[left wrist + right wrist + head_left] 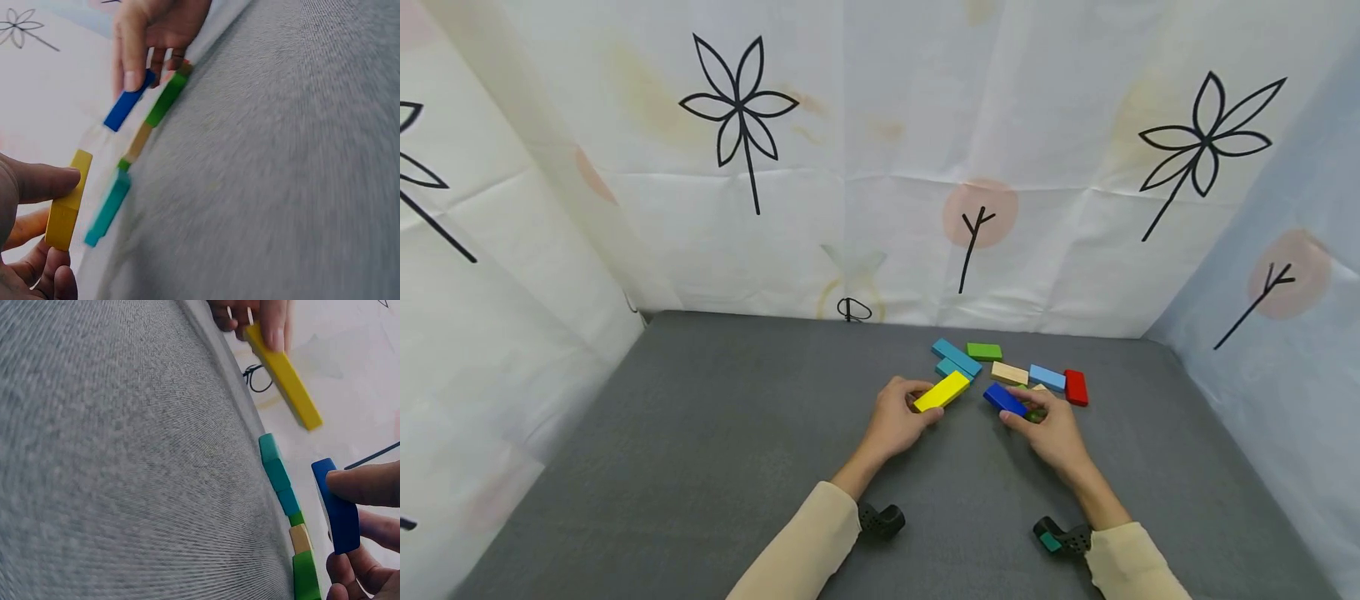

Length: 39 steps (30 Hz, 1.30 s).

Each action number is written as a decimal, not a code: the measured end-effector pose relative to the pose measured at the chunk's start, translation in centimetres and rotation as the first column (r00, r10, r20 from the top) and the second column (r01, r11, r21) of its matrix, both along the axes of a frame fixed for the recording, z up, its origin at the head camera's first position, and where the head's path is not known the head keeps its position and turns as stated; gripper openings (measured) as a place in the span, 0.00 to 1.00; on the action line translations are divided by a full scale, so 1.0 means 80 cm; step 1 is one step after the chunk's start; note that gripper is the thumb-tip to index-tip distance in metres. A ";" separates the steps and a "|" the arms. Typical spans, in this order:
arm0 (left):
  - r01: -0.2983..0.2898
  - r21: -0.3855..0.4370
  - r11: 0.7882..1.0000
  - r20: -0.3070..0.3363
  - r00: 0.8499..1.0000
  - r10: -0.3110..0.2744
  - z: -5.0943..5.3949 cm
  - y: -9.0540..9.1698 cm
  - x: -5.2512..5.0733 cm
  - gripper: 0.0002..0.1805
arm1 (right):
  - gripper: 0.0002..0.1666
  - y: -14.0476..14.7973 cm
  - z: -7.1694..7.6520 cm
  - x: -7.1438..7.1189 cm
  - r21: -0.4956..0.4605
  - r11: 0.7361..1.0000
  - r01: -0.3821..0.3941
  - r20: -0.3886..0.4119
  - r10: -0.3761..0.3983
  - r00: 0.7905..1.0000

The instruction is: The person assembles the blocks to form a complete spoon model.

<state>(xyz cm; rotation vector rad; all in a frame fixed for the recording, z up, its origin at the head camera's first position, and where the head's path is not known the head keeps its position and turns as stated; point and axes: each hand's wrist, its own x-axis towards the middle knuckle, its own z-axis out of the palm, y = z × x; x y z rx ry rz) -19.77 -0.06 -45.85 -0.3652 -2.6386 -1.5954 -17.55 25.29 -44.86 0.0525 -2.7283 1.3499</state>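
My left hand pinches a yellow block between thumb and fingers, and the left wrist view shows the yellow block raised off the table. Opposite it, my right hand pinches a dark blue block, also held up in the right wrist view, where the blue block is seen side-on. The two held blocks are apart, tilted toward each other. Behind them lie two teal blocks side by side. A green block is partly hidden by the right hand.
Farther back on the grey table lie a green block, a tan block, a light blue block and a red block. A patterned white cloth hangs behind the table and along its sides.
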 end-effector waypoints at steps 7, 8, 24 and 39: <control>-0.028 -0.007 1.000 -0.039 0.999 0.027 0.005 -0.048 0.011 0.20 | 0.26 -0.003 0.005 0.003 -0.038 0.999 -0.026 -0.011 0.026 1.000; -0.031 -0.012 0.999 -0.040 0.999 0.031 0.004 -0.054 0.013 0.20 | 0.26 -0.004 0.006 0.004 -0.039 0.999 -0.031 -0.014 0.031 0.999; -0.127 -0.051 0.991 -0.024 0.992 0.126 -0.009 -0.093 0.021 0.19 | 0.25 -0.064 0.003 -0.011 -0.157 0.971 -0.179 -0.035 0.176 0.984; -0.225 -0.057 0.973 -0.007 0.974 0.225 -0.003 -0.102 0.026 0.19 | 0.24 -0.106 -0.020 -0.035 -0.278 0.945 -0.172 -0.017 0.174 0.985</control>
